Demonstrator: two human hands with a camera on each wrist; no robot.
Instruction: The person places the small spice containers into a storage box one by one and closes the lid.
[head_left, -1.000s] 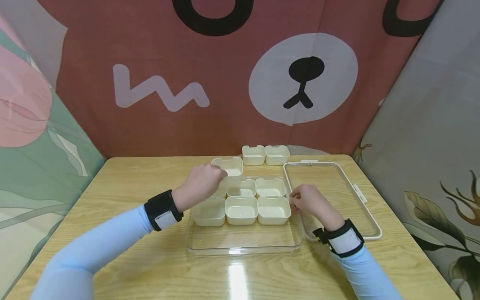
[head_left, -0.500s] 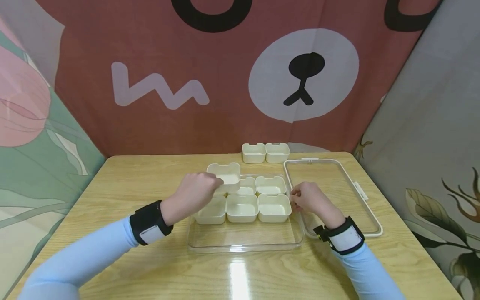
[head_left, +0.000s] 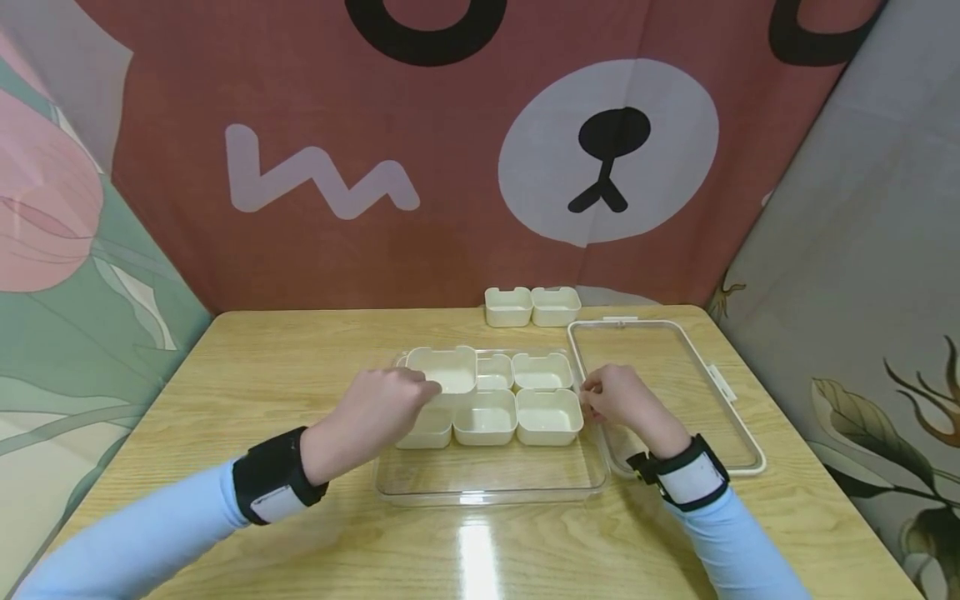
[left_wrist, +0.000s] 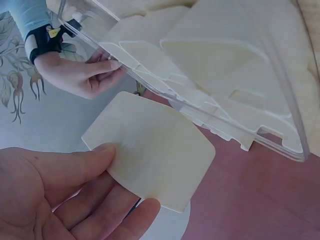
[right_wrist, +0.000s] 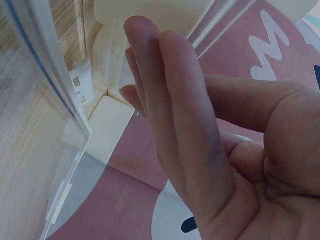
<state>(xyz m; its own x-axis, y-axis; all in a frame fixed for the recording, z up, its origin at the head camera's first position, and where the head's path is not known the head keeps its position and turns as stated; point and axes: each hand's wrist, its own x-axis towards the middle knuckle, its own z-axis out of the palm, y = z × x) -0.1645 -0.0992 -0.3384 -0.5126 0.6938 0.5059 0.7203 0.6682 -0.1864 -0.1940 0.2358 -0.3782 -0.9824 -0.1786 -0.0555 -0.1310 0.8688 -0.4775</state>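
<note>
My left hand (head_left: 378, 412) pinches a small cream container (head_left: 444, 375) between thumb and fingers, over the back left of a clear plastic box (head_left: 480, 500). In the left wrist view, the thumb presses one face of this container (left_wrist: 150, 145), tilted in that view. Inside the box stand more cream containers in two rows, among them a front right one (head_left: 549, 419) and a back right one (head_left: 542, 371). The held container partly covers the left ones. My right hand (head_left: 626, 402) pinches the box's right rim, thumb on the edge; its fingers (right_wrist: 187, 100) look fairly straight in the right wrist view.
Two more cream containers (head_left: 508, 308) stand side by side at the table's back edge. A clear lid with a white frame (head_left: 682, 333) lies right of the box, partly under the right arm. A printed cloth (head_left: 315, 258) hangs behind the wooden table (head_left: 262, 358).
My left hand has moved left and toward me, bringing the held container from behind the box to low over its back left. My right hand stays at the right rim.
</note>
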